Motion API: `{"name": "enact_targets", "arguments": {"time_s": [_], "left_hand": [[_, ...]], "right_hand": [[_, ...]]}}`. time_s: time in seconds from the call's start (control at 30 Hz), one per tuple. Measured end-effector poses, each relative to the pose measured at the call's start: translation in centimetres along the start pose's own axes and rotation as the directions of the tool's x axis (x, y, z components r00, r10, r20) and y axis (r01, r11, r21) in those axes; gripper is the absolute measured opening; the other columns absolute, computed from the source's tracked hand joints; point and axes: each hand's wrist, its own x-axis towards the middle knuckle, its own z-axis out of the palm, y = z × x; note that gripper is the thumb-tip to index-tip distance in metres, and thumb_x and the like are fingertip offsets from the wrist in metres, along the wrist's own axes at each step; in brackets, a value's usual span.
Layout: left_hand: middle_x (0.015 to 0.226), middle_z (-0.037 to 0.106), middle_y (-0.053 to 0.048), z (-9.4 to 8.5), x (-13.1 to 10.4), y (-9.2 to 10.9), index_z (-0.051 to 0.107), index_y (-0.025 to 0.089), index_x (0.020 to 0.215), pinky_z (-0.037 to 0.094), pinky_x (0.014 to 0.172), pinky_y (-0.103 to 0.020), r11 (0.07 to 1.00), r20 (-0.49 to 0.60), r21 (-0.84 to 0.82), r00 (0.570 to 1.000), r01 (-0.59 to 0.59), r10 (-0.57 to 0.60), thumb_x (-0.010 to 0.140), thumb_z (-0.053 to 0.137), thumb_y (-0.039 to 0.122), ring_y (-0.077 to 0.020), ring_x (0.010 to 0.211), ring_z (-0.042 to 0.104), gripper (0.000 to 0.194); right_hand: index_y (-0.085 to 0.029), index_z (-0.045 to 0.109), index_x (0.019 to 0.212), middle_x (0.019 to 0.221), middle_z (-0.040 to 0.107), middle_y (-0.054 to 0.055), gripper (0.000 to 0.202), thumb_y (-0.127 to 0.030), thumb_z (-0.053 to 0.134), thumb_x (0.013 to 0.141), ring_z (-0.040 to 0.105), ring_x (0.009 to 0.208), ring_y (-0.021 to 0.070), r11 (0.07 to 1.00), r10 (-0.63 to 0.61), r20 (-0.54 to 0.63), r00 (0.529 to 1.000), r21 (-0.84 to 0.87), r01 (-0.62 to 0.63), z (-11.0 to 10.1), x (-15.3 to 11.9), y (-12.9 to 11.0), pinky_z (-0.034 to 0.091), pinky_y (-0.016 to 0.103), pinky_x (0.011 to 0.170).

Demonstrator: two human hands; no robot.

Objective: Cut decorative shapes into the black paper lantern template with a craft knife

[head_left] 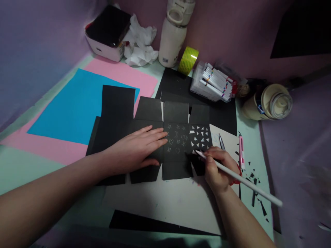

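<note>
My left hand [141, 148] lies flat with its fingers spread on a black cut-out card [148, 110] with flaps. In my right hand [219, 167] is a long white pen [248, 182], its tip near the lower left of a panel with small triangular holes. The panel beside it bears faint drawn stars, hearts and a moon. Under the card is a white sheet [165, 206] with faint marks. The blades of a pair of scissors [221, 142] show just above my right hand, and a red band is partly visible there.
Blue paper [69, 106] and pink paper [124, 73] lie left. Behind stand a bottle [172, 41], yellow tape [188, 61], a marker box [213, 82] and crumpled tissues [141, 41]. A pink cutter [241, 151] and black scraps [263, 208] are at the right; a lidded cup [266, 103] stands behind.
</note>
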Motion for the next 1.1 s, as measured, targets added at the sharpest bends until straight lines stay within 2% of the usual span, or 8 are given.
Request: {"name": "enact_targets", "arguments": {"time_s": [0.07,0.2,0.37,0.47,0.53,0.63,0.7,1.1], "left_hand": [[0.155,0.037,-0.008,0.1,0.0,0.0,0.042,0.017,0.144,0.014,0.123,-0.041,1.0,-0.003,0.002,1.0,-0.001,0.001,0.092,0.057,0.051,-0.0228,0.147,0.027,0.064],[0.157,0.035,-0.007,0.1,-0.1,0.0,0.039,0.018,0.146,0.012,0.123,-0.04,1.0,0.005,0.03,1.0,0.001,-0.002,0.092,0.057,0.051,-0.0212,0.147,0.027,0.065],[0.157,0.035,-0.007,-0.1,0.0,0.0,0.041,0.019,0.145,0.014,0.123,-0.04,0.999,0.027,0.037,0.999,0.015,-0.016,0.092,0.057,0.052,-0.0213,0.147,0.026,0.064],[0.157,0.035,-0.007,-0.1,0.0,0.0,0.041,0.019,0.144,0.014,0.123,-0.04,1.0,0.021,0.025,1.0,0.015,-0.015,0.092,0.057,0.051,-0.0213,0.148,0.025,0.064],[0.156,0.036,-0.007,-0.1,0.0,0.0,0.042,0.018,0.144,0.014,0.123,-0.04,1.0,0.013,0.012,1.0,0.013,-0.013,0.092,0.057,0.051,-0.0213,0.147,0.026,0.063],[0.156,0.037,-0.008,-0.1,0.1,0.1,0.042,0.018,0.144,0.014,0.123,-0.041,1.0,0.009,-0.009,1.0,0.016,-0.016,0.092,0.057,0.051,-0.0222,0.147,0.026,0.063],[0.155,0.037,-0.009,-0.2,0.1,0.1,0.043,0.017,0.144,0.014,0.123,-0.041,1.0,0.012,-0.012,1.0,0.014,-0.014,0.092,0.057,0.051,-0.0228,0.147,0.027,0.063],[0.154,0.04,-0.01,-0.3,0.2,0.4,0.044,0.017,0.142,0.015,0.122,-0.041,0.999,0.015,-0.036,0.999,0.03,-0.029,0.092,0.058,0.05,-0.0229,0.147,0.028,0.062]], "right_hand": [[-0.019,0.065,0.086,0.07,0.063,0.001,0.021,-0.004,0.056,0.075,0.061,0.06,0.0155,0.994,-0.098,-0.006,0.995,0.04,0.098,0.0,-0.1,-0.4,0.051,0.031,0.053],[-0.016,0.064,0.094,0.069,0.063,0.003,0.028,-0.002,0.053,0.072,0.06,0.057,0.0159,0.968,-0.249,0.161,0.955,0.073,0.24,0.0,0.4,-1.5,0.049,0.03,0.048],[-0.014,0.062,0.092,0.066,0.062,0.004,0.028,-0.002,0.051,0.069,0.057,0.054,0.015,0.949,-0.316,0.237,0.919,0.093,0.302,0.1,1.0,-2.6,0.047,0.03,0.046],[-0.016,0.061,0.09,0.067,0.062,0.003,0.023,-0.005,0.053,0.073,0.058,0.056,0.0149,0.965,-0.262,0.299,0.918,0.077,0.25,0.6,0.8,-2.8,0.049,0.03,0.049],[-0.017,0.061,0.088,0.068,0.063,0.003,0.017,-0.007,0.054,0.076,0.06,0.058,0.0144,0.988,-0.154,0.331,0.931,0.028,0.153,1.1,0.6,-2.8,0.05,0.028,0.051],[-0.019,0.059,0.081,0.067,0.062,0.002,0.011,-0.009,0.057,0.078,0.06,0.057,0.0132,1.0,0.02,0.313,0.949,-0.017,-0.015,2.0,0.2,-2.9,0.049,0.026,0.051],[-0.02,0.057,0.077,0.065,0.061,0.0,0.01,-0.01,0.057,0.079,0.058,0.055,0.0126,0.997,0.082,0.298,0.951,-0.021,-0.079,2.4,0.0,-2.8,0.048,0.025,0.05],[-0.021,0.057,0.076,0.066,0.062,0.0,0.01,-0.012,0.058,0.081,0.058,0.055,0.0118,0.987,0.153,0.357,0.922,-0.096,-0.127,2.4,-0.6,-2.2,0.047,0.024,0.052]]}}
